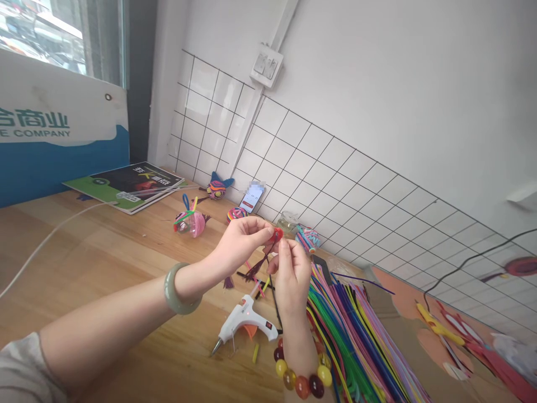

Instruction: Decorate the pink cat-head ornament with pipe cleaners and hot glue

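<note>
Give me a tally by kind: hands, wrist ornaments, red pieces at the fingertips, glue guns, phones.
Hands: 2 (left hand, right hand)
Wrist ornaments: 2 (bangle, beaded bracelet)
Red piece: 1
Glue gun: 1
Phone: 1
Total: 7

Your left hand and right hand are bare, with a pale green bangle on the left arm and a bracelet of chunky coloured beads on the right.
On your left arm, a loose, light greyish sleeve of soft, creased fabric ends on the arm, leaving the forearm uncovered; only its end shows, in the bottom left corner. The bangle is one smooth, thick, rounded ring in milky grey-green, softly shiny, sitting a little above your wrist. Your bracelet is bolder: large, glossy round beads in lemon yellow, see-through amber, orange-red and deep maroon, set side by side around the arm.
</note>
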Available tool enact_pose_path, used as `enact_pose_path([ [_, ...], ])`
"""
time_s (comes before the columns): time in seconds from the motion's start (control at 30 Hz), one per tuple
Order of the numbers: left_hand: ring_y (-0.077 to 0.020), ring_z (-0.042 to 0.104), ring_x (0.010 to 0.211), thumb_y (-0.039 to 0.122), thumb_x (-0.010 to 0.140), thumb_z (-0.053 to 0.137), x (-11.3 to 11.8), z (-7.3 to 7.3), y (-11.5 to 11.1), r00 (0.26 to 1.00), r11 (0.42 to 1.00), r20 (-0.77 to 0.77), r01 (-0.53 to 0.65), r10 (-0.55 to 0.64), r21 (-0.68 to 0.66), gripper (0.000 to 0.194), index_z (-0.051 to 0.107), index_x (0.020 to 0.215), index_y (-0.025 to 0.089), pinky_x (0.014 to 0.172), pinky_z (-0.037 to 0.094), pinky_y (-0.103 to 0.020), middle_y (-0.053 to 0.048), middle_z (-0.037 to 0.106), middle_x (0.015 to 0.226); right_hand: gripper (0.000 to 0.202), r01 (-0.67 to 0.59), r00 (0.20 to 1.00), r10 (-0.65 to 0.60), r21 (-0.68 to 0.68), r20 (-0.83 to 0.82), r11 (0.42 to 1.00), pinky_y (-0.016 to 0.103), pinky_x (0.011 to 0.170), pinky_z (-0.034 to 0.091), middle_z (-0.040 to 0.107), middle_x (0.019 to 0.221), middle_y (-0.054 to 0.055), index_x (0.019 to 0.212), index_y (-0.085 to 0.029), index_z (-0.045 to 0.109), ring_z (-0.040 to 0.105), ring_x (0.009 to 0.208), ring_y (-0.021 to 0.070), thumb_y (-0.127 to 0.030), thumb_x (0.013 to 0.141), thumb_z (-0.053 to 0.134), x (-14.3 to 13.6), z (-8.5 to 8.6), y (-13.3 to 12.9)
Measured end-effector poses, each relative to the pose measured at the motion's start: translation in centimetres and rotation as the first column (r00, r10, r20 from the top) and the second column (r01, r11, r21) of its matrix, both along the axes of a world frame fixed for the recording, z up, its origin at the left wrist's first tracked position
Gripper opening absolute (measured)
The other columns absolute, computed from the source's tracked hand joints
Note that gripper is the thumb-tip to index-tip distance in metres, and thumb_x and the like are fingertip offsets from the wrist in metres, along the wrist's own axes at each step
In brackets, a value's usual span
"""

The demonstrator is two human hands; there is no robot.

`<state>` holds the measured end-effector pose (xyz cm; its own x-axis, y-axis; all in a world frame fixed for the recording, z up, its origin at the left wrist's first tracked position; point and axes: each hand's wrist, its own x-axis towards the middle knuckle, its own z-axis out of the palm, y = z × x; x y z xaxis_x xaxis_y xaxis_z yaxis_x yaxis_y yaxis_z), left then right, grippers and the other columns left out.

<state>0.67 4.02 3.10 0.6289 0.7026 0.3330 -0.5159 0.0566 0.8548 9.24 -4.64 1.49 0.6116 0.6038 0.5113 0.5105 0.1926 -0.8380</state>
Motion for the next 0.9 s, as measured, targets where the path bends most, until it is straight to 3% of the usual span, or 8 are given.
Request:
enact_pose_path([
  [0.23, -0.0109, 0.06, 0.066, 0.028, 0.075, 0.069, 0.1, 0.0, 0.1, 0.996, 0.997, -0.058, -0.066, 0.069, 0.048, 0.016, 0.064, 0.073, 0.013, 0.069, 0.047, -0.024, -0.001, 0.066, 0.071, 0.031, 0.042, 0.999, -0.042, 0.012, -0.013, 0.999, 0.025, 0.05, 0.04, 0.06, 0.071, -0.001, 0.079, -0.019, 0.055, 0.048, 0.051, 0.0101, -0.048, 0.088, 0.052, 0.8, 0.7, -0.3],
  [0.37, -0.0116, 0.06, 0.069, 0.028, 0.081, 0.063, 0.3, -0.4, 0.0, 0.988, 0.974, -0.061, -0.129, 0.143, 0.187, 0.015, 0.063, 0.078, 0.013, 0.067, 0.048, -0.023, -0.002, 0.066, 0.075, 0.03, 0.057, 0.998, -0.056, 0.032, -0.026, 0.998, 0.024, 0.049, 0.039, 0.055, 0.063, -0.003, 0.082, -0.018, 0.055, 0.047, 0.049, 0.0102, -0.049, 0.085, 0.056, 0.9, 1.0, -0.6],
  [0.43, -0.0125, 0.062, 0.072, 0.027, 0.084, 0.06, 0.3, -0.7, -0.2, 0.971, 0.927, -0.057, -0.202, 0.231, 0.316, 0.013, 0.064, 0.08, 0.014, 0.068, 0.049, -0.024, -0.003, 0.067, 0.077, 0.03, 0.055, 0.998, -0.055, 0.017, -0.003, 0.998, 0.024, 0.05, 0.039, 0.052, 0.059, -0.004, 0.081, -0.018, 0.058, 0.046, 0.05, 0.0108, -0.048, 0.085, 0.056, 0.7, 1.2, -0.8],
  [0.57, -0.0129, 0.063, 0.074, 0.021, 0.087, 0.057, 0.2, -1.2, -0.3, 0.901, 0.728, 0.019, -0.361, 0.433, 0.583, 0.01, 0.065, 0.082, 0.016, 0.071, 0.05, -0.025, -0.002, 0.068, 0.078, 0.028, 0.067, 0.987, -0.067, 0.003, 0.145, 0.998, 0.026, 0.055, 0.041, 0.054, 0.063, -0.002, 0.076, -0.017, 0.062, 0.049, 0.056, 0.0122, -0.041, 0.088, 0.053, 0.2, 1.4, -1.2],
  [0.7, -0.0141, 0.064, 0.076, 0.017, 0.087, 0.056, 0.3, -1.6, -0.1, 0.814, 0.481, 0.183, -0.489, 0.551, 0.727, 0.007, 0.062, 0.085, 0.016, 0.073, 0.05, -0.028, -0.003, 0.068, 0.08, 0.027, 0.098, 0.955, -0.097, 0.01, 0.279, 0.995, 0.027, 0.059, 0.041, 0.056, 0.067, 0.0, 0.077, -0.017, 0.064, 0.051, 0.061, 0.0136, -0.036, 0.091, 0.051, 0.0, 1.5, -1.5],
  [0.83, -0.0167, 0.065, 0.083, 0.012, 0.086, 0.055, 0.6, -2.0, 0.2, 0.72, 0.182, 0.397, -0.581, 0.569, 0.793, 0.006, 0.06, 0.089, 0.016, 0.075, 0.052, -0.031, -0.007, 0.069, 0.087, 0.031, 0.084, 0.944, -0.069, -0.033, 0.321, 0.996, 0.027, 0.059, 0.039, 0.051, 0.063, -0.001, 0.075, -0.016, 0.064, 0.048, 0.06, 0.0137, -0.035, 0.093, 0.047, -0.1, 1.8, -1.8],
  [0.9, -0.0172, 0.066, 0.087, 0.01, 0.086, 0.054, 0.8, -2.3, 0.3, 0.7, 0.077, 0.463, -0.591, 0.544, 0.803, 0.009, 0.059, 0.091, 0.016, 0.076, 0.054, -0.031, -0.008, 0.07, 0.091, 0.034, 0.077, 0.95, -0.054, -0.061, 0.307, 0.995, 0.027, 0.057, 0.038, 0.048, 0.061, -0.002, 0.074, -0.016, 0.064, 0.045, 0.058, 0.0135, -0.037, 0.094, 0.045, -0.2, 1.9, -1.8],
])
